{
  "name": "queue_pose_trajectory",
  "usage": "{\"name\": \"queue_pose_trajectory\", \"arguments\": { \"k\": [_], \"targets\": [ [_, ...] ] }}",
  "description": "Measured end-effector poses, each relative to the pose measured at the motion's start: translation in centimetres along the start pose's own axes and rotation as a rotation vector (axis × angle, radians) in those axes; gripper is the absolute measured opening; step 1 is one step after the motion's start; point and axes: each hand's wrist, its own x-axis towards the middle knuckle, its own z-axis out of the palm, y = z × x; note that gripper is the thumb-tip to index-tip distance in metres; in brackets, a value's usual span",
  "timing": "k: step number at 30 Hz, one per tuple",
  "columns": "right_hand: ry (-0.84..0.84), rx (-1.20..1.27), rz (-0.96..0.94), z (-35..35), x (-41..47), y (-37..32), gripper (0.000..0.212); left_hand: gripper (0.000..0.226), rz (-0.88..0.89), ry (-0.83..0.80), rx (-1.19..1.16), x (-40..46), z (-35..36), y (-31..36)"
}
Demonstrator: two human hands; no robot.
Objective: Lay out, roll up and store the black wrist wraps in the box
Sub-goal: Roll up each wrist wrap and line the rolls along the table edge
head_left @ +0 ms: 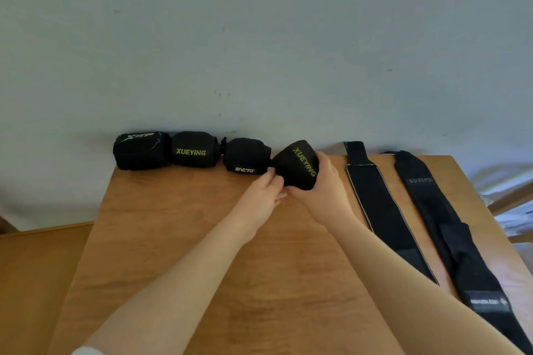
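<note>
If let go too soon, could spring open (both hands [259, 190] [323, 181] gripped the XUEYING roll [300, 166], beside the MACYO roll [245, 155]).

Yellow-green "XUEYING" runs across the second rolled wrap [193, 150] in the row along the wall. The same "XUEYING" runs down the rolled wrap held in both hands [298, 164]. The third rolled wrap [246, 155] bears a white logo reading roughly "IIACYO". The leftmost rolled wrap [140, 150] shows a white mark, illegible. The flat wrap at far right [427, 204] reads "BOKEERS"; its lower tag [489, 301] is blurred.
</note>
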Motion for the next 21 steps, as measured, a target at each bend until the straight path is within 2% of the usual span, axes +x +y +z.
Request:
{"name": "queue_pose_trajectory", "arguments": {
  "k": [1,4,5,7,10,13,15,18,21],
  "targets": [
    [0.021,-0.158,-0.042,-0.5,1.1,0.3,0.079,0.037,0.102,0.028,0.252,0.5,-0.8,-0.1],
    [0.025,-0.501,-0.152,-1.3,4.2,1.2,0.07,0.033,0.498,0.309,1.003,2.1,-3.8,0.2],
    [-0.013,-0.52,-0.17,-1.3,5.1,1.5,0.07,0.037,0.6,0.367,1.148,2.9,-4.8,0.1],
    [-0.096,-0.488,-0.186,-0.9,6.5,2.1,0.072,0.053,0.627,0.363,1.325,4.4,-6.2,0.0],
    [-0.116,-0.394,-0.143,0.1,8.6,2.3,0.076,0.062,0.494,0.31,1.443,6.4,-7.3,-0.7],
    [-0.049,-0.493,-0.134,1.4,9.1,1.9,0.079,0.063,0.474,0.36,1.444,7.8,-7.1,-0.8],
    [0.029,-0.584,-0.165,2.0,8.3,1.9,0.084,0.065,0.488,0.402,1.453,8.4,-6.4,-1.1],
    [0.071,-0.497,-0.173,1.6,5.4,2.5,0.088,0.066,0.547,0.442,1.442,8.1,-5.2,-1.4],
    [0.017,-0.412,-0.109,-0.7,1.3,5.0,0.074,0.065,0.602,0.419,1.387,6.3,-2.8,-2.1]
  ]
}}
